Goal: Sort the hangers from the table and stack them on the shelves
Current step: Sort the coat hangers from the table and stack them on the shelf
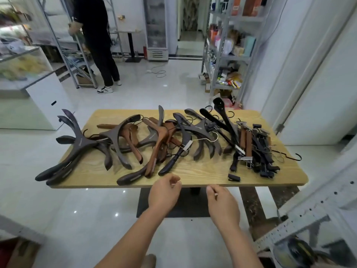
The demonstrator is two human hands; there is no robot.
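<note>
A shop: stocked metal shelving (228,55), glass display counter (21,62), drinks fridge (156,28).

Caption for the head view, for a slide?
Empty left hand and right hand hover at the near edge of a table strewn with hangers.

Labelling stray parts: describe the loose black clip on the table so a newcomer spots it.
On the wooden table, look at the near edge toward the right end, just in front of the clip-hanger pile. The clip is a short black block lying alone on bare wood, attached to no hanger.
</note>
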